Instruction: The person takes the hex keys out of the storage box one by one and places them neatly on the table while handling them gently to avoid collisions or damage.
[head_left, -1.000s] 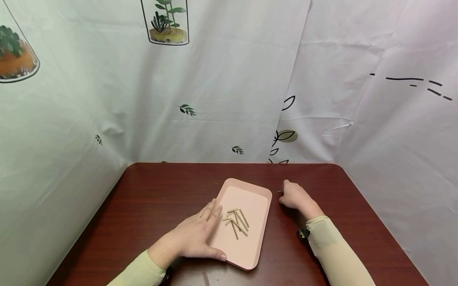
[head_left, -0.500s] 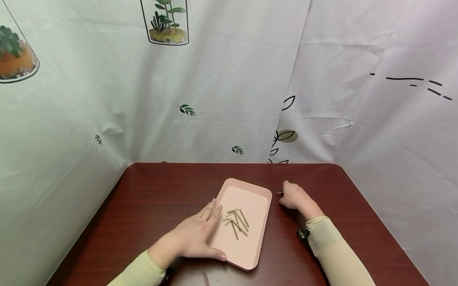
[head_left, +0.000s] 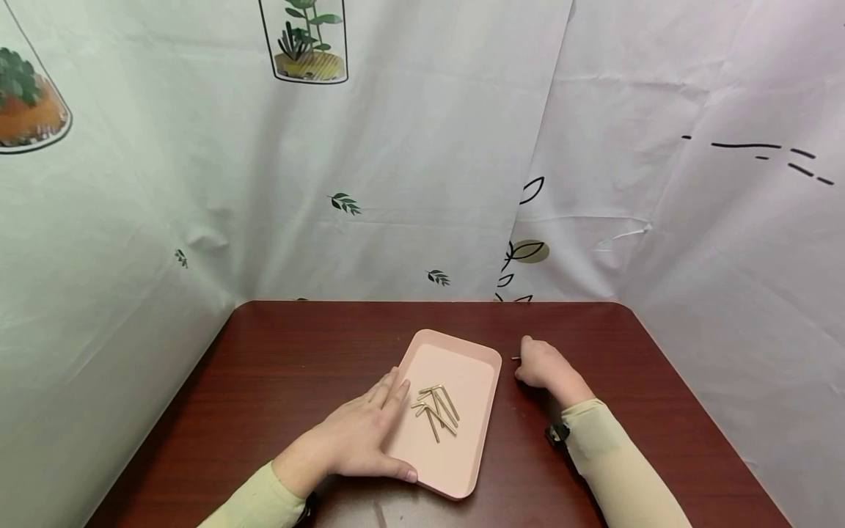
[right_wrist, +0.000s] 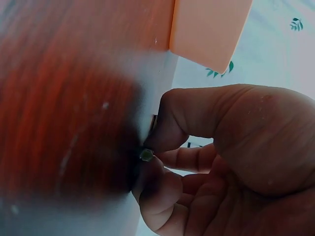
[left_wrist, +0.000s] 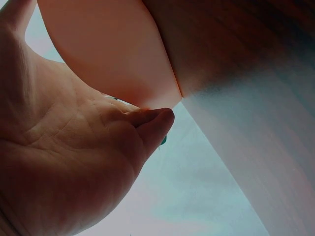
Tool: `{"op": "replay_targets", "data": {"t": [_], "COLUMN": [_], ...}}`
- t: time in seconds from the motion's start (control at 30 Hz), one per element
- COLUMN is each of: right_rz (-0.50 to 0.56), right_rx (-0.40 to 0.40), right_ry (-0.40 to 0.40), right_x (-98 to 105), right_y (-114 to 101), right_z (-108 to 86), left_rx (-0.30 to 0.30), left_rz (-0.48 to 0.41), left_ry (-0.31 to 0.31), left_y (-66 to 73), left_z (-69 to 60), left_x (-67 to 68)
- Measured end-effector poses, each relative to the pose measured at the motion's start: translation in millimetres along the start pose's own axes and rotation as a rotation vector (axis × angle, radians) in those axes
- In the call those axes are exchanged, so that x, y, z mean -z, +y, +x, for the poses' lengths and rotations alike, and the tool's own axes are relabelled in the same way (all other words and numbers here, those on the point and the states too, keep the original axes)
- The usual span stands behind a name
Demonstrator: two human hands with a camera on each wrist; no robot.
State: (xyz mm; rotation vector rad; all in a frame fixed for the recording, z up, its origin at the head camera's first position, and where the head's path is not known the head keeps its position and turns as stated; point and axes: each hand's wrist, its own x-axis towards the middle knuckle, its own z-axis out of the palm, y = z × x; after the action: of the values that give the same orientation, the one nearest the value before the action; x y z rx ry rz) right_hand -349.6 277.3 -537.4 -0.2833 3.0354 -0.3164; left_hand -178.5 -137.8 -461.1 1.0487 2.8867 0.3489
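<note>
A pink tray (head_left: 472, 440) lies slightly turned on the table, with several brass-coloured L-shaped hex keys (head_left: 441, 418) heaped inside. My left hand (head_left: 363, 433) rests along its left side, fingers spread and straight, thumb at the near edge; in the left wrist view the palm (left_wrist: 74, 142) faces the tray's side (left_wrist: 113, 54). Right of the tray, my right hand (head_left: 544, 364) pinches a hex key (head_left: 516, 358) down at the tabletop. Its hexagonal end (right_wrist: 146, 155) shows between thumb and fingers in the right wrist view; the rest is mostly hidden.
The dark red wooden table (head_left: 297, 352) ends at a white printed cloth (head_left: 396, 147) hanging behind it and at both sides. The tray's raised rim stands between the two hands.
My right hand has shifted very slightly toward me, and the hex key's visible tip with it. My left hand and the tray have stayed put.
</note>
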Motion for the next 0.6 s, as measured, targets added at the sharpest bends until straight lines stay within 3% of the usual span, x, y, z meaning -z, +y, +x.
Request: {"op": "replay_targets", "data": {"t": [0.3, 0.6], "right_rz": [0.018, -0.011], "right_rx": [-0.013, 0.019], "right_ry": [-0.026, -0.007], "right_x": [18.0, -1.5], "right_y": [-18.1, -1.4], "right_z": [-12.3, 1.3], "left_rx": [0.004, 0.004], "left_rz": [0.005, -0.004], "left_ry": [-0.001, -0.006], "left_y": [-0.1, 0.6], "left_z": [-0.4, -0.6], "left_x": [-0.1, 1.3]}}
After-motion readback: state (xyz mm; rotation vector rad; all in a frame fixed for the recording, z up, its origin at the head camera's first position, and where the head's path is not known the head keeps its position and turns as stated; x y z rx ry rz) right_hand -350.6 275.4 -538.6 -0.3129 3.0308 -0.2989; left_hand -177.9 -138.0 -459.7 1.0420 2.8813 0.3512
